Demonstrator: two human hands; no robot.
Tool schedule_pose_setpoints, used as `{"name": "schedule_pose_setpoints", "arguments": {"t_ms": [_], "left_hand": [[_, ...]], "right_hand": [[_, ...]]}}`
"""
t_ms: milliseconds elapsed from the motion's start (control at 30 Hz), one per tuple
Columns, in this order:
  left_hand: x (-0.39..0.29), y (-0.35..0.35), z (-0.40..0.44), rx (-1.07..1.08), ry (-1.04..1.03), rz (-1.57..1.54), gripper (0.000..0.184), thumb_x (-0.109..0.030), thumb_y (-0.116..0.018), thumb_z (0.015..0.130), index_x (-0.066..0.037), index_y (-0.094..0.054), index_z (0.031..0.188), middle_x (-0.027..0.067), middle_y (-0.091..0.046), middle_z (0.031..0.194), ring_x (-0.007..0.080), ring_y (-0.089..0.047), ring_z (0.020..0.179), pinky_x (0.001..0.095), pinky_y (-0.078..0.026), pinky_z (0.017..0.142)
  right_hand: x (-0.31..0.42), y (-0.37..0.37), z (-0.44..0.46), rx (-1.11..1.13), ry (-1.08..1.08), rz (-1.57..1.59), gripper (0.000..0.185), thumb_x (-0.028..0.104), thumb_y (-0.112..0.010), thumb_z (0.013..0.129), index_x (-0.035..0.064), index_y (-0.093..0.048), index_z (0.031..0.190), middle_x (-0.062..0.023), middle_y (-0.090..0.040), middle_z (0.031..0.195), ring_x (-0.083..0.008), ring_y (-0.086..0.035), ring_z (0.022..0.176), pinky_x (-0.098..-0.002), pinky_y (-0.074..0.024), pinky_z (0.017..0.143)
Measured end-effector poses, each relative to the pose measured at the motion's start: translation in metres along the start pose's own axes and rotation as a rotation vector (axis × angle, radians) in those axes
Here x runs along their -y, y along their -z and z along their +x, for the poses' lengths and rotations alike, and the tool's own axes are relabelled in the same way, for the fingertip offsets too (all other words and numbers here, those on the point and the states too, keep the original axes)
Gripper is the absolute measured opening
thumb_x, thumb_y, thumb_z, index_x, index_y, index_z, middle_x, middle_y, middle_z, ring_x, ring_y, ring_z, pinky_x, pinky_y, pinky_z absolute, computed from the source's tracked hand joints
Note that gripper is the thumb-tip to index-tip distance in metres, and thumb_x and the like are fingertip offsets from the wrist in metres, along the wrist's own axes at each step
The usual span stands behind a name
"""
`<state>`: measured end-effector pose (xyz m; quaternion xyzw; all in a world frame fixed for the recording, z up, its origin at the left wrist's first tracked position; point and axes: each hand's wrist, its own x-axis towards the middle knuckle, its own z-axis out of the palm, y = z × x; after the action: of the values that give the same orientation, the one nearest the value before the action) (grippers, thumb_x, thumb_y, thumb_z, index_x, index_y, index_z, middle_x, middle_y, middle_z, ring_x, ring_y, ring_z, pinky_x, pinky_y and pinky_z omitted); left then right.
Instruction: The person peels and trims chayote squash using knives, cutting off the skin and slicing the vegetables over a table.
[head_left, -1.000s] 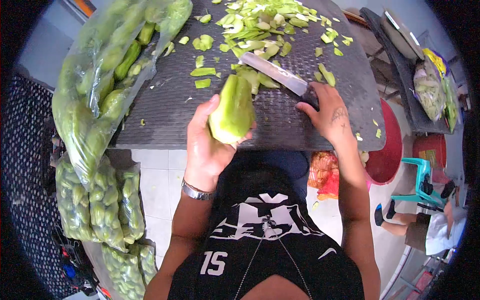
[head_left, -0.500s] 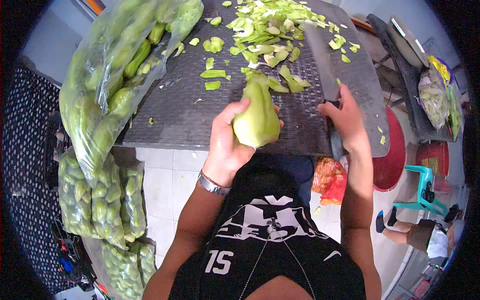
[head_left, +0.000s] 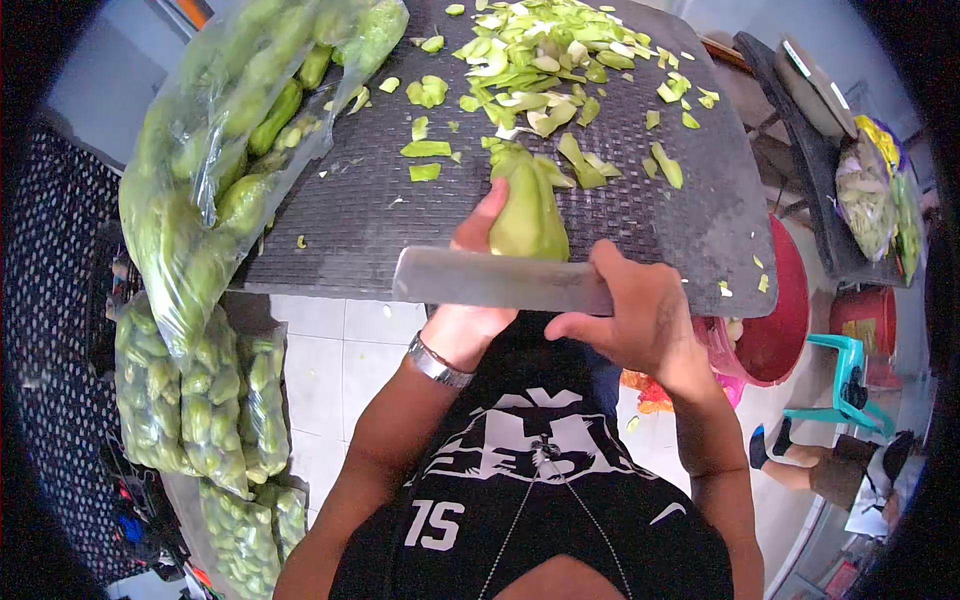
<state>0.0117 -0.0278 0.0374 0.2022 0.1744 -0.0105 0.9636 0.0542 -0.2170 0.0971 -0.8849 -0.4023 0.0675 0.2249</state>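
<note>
My left hand is closed round a partly peeled, pale green chayote, its thumb along the left side. The far end of the chayote is over the table near some peel scraps. In my right hand is a knife with a broad grey blade, its handle hidden by the fingers. The blade lies crosswise over the near end of the chayote and hides part of my left hand. Whether its edge touches the skin I cannot tell.
A heap of green peelings lies at the table's far side. At left, an open plastic bag holds many chayotes; more filled bags stand below. A red tub and turquoise stool are at right, near another person's legs.
My right hand has swung the knife from upright at the right to crosswise over the chayote's near end. A peel strip now lies on the table at right. The chayote shifted slightly right.
</note>
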Motion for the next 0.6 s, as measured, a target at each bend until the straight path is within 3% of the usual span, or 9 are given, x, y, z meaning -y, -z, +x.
{"name": "schedule_pose_setpoints", "arguments": {"t_ms": [67,267,367,467,567,600], "left_hand": [[0.001,-0.002,0.000,0.000,-0.018,0.105,0.048,-0.053,-0.050,0.104,-0.012,-0.064,0.124,0.0101,-0.072,0.103,0.0249,-0.071,0.088,0.0387,-0.060,0.080],[0.002,-0.005,0.000,0.031,0.038,-0.007,0.047,-0.052,-0.049,0.105,-0.011,-0.064,0.123,0.0106,-0.072,0.104,0.0249,-0.072,0.091,0.0405,-0.060,0.082],[0.000,0.000,-0.001,0.072,0.028,0.050,0.047,-0.052,-0.050,0.105,-0.011,-0.064,0.124,0.0115,-0.072,0.105,0.0255,-0.072,0.092,0.0417,-0.060,0.083],[-0.003,0.003,0.000,0.105,0.033,0.021,0.049,-0.053,-0.049,0.105,-0.011,-0.064,0.125,0.0131,-0.072,0.107,0.0260,-0.072,0.095,0.0429,-0.059,0.085],[-0.003,-0.004,-0.002,0.048,0.026,0.026,0.052,-0.054,-0.047,0.105,-0.010,-0.064,0.127,0.0145,-0.072,0.107,0.0260,-0.074,0.088,0.0398,-0.063,0.072],[-0.010,0.013,-0.009,0.155,0.102,0.102,0.054,-0.055,-0.043,0.106,-0.009,-0.061,0.130,0.0166,-0.072,0.109,0.0255,-0.074,0.078,0.0339,-0.061,0.053]], "right_hand": [[0.001,-0.004,0.001,-0.005,0.055,-0.050,0.078,0.079,-0.069,0.076,0.0037,-0.055,0.089,-0.0212,-0.068,0.074,-0.0446,-0.070,0.071,-0.0529,-0.0544,0.062],[-0.002,-0.005,0.009,0.002,0.102,-0.076,0.077,0.078,-0.066,0.079,0.0029,-0.055,0.089,-0.0214,-0.069,0.075,-0.0441,-0.070,0.070,-0.0531,-0.0547,0.061],[-0.006,-0.010,0.011,-0.057,0.161,-0.029,0.071,0.071,-0.074,0.077,0.0041,-0.052,0.085,-0.0181,-0.061,0.064,-0.0449,-0.065,0.065,-0.0500,-0.0504,0.057],[-0.004,-0.006,0.012,-0.040,0.182,-0.044,0.070,0.070,-0.076,0.076,0.0042,-0.053,0.087,-0.0183,-0.062,0.063,-0.0455,-0.066,0.066,-0.0503,-0.0505,0.057],[-0.015,-0.004,0.016,-0.045,0.133,-0.003,0.064,0.063,-0.073,0.085,0.0021,-0.053,0.088,-0.0202,-0.061,0.065,-0.0458,-0.064,0.065,-0.0494,-0.0480,0.057],[-0.028,-0.002,0.022,-0.054,0.015,-0.001,0.064,0.064,-0.070,0.087,0.0020,-0.055,0.088,-0.0216,-0.061,0.066,-0.0453,-0.065,0.066,-0.0499,-0.0485,0.058]]}}
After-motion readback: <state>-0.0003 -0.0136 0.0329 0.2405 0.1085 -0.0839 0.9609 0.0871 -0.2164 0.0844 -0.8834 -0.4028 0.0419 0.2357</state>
